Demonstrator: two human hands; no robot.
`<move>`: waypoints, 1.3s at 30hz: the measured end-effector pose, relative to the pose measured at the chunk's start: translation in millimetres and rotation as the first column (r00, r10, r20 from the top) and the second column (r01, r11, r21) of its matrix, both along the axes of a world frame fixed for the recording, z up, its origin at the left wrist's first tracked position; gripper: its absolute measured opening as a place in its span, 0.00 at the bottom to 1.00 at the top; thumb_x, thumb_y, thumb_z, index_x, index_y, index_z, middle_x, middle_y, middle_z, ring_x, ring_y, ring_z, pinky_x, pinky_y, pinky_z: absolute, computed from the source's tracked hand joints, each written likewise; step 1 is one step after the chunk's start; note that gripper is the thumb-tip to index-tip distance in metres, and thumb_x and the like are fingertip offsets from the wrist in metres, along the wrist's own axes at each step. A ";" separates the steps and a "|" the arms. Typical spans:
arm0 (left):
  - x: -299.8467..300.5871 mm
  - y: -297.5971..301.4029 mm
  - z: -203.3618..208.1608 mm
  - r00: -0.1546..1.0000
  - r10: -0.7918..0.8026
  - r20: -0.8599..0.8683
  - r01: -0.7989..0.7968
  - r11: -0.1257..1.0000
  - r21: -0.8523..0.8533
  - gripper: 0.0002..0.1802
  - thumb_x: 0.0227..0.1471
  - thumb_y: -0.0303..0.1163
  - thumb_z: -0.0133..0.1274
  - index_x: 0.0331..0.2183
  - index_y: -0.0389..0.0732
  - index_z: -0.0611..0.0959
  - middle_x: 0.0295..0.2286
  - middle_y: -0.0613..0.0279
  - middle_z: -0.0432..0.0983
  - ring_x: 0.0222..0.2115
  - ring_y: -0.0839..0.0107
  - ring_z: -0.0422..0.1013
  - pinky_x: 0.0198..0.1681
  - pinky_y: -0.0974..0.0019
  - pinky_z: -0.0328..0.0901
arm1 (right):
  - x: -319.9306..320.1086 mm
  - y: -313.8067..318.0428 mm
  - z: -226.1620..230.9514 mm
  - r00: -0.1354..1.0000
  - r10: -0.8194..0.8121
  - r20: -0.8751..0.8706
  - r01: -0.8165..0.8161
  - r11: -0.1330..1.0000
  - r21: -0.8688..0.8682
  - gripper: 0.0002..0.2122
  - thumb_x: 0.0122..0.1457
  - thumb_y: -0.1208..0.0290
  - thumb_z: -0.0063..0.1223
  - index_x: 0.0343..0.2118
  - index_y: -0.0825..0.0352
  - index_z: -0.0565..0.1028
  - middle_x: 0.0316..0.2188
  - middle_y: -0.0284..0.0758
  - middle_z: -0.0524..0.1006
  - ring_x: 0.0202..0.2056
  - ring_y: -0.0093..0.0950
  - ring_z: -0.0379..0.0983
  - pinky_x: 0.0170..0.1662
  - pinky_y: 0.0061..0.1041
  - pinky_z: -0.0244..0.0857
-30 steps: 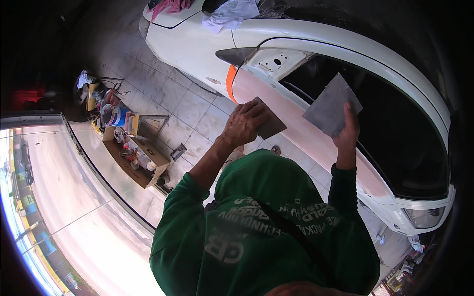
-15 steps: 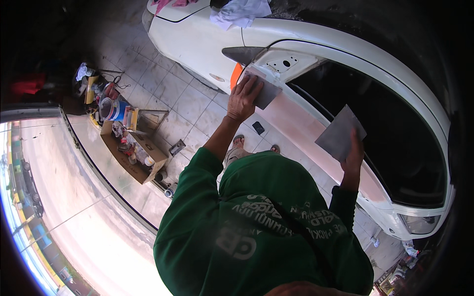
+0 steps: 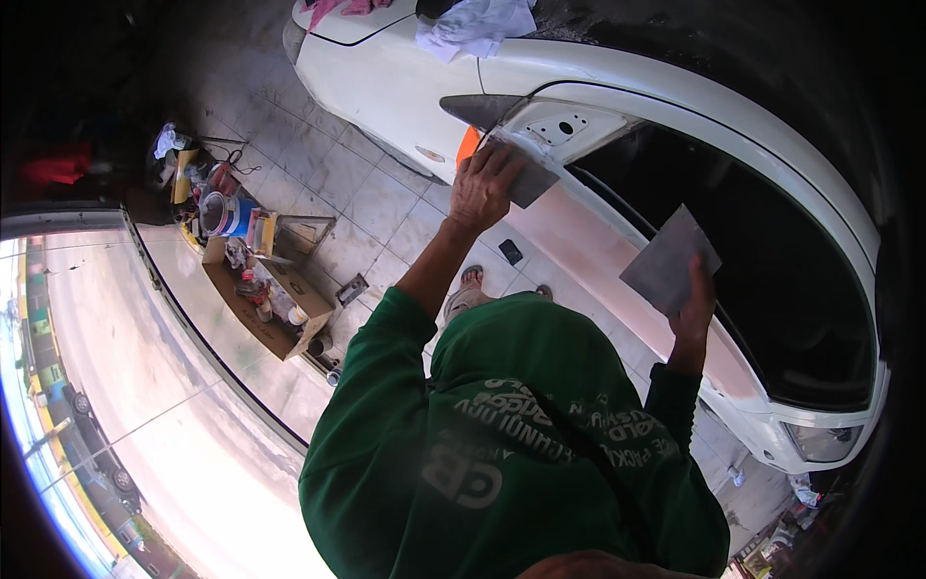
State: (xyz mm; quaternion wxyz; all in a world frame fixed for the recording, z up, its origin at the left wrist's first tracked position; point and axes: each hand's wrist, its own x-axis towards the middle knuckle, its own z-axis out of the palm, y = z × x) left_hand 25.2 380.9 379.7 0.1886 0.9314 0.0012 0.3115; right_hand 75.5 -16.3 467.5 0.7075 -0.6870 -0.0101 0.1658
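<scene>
My left hand (image 3: 480, 191) is closed over a thin grey sheet (image 3: 533, 184), by the front corner of the white car's door (image 3: 610, 262). Below the window this door has a long pinkish, matte patch. Fingers hide part of the sheet, and I cannot tell whether it touches the door. My right hand (image 3: 693, 311) grips a larger flat grey rectangle (image 3: 667, 259) by its edge, out in front of the dark side window (image 3: 772, 289). Whether these sheets are sandpaper or stiff plates, I cannot tell.
White cloth (image 3: 473, 27) and pink cloth (image 3: 342, 10) lie on the car. On the tiled floor to my left stand a cardboard box (image 3: 253, 307) of bottles and cans and a blue bucket (image 3: 230, 214). A small black object (image 3: 510, 252) lies near my feet.
My left fingers have bent more and the sheet under them has tilted slightly. My right hand keeps its hold. Outside at far left, a dark vehicle shows farther down the picture.
</scene>
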 end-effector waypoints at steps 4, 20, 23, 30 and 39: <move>-5.7 4.8 -0.4 0.997 -0.013 -0.070 0.014 1.000 0.016 0.21 0.43 0.25 0.51 0.42 0.48 0.84 0.46 0.58 0.75 0.51 0.56 0.67 0.50 0.54 0.62 | -6.0 20.0 22.5 0.983 -0.142 -0.117 0.146 0.989 0.028 0.38 0.58 0.47 0.57 0.62 0.69 0.58 0.53 0.42 0.67 0.55 0.38 0.67 0.53 0.42 0.66; -16.4 8.4 -17.1 0.996 -0.029 -0.088 0.025 0.999 -0.038 0.26 0.41 0.22 0.51 0.45 0.48 0.81 0.50 0.59 0.73 0.54 0.55 0.65 0.53 0.53 0.61 | -7.6 14.4 22.0 0.978 -0.155 -0.138 0.161 0.986 0.034 0.35 0.59 0.49 0.57 0.60 0.70 0.60 0.52 0.41 0.68 0.54 0.36 0.68 0.53 0.40 0.66; -13.6 5.8 -2.6 0.999 -0.024 -0.042 0.024 1.000 -0.015 0.25 0.41 0.22 0.51 0.45 0.47 0.82 0.50 0.58 0.73 0.54 0.55 0.65 0.52 0.53 0.61 | -5.8 10.6 16.1 0.984 -0.128 -0.126 0.134 0.990 0.040 0.35 0.58 0.49 0.57 0.60 0.70 0.60 0.51 0.41 0.68 0.54 0.36 0.68 0.53 0.40 0.65; 3.7 9.2 -11.0 1.000 -0.012 -0.024 0.012 1.000 -0.013 0.25 0.42 0.22 0.51 0.45 0.48 0.82 0.50 0.59 0.73 0.54 0.54 0.65 0.53 0.52 0.61 | -8.8 -0.8 -4.6 0.999 -0.033 0.003 0.032 0.998 0.060 0.34 0.59 0.50 0.57 0.60 0.70 0.60 0.51 0.40 0.67 0.53 0.36 0.68 0.52 0.40 0.66; -3.5 8.4 -2.9 0.999 -0.036 -0.024 0.035 0.999 -0.027 0.24 0.41 0.21 0.51 0.44 0.48 0.83 0.50 0.59 0.73 0.54 0.55 0.65 0.53 0.52 0.62 | -3.5 -36.4 -47.0 0.935 0.069 0.347 0.029 0.963 -0.270 0.28 0.59 0.63 0.60 0.60 0.64 0.64 0.52 0.42 0.71 0.52 0.40 0.71 0.51 0.41 0.70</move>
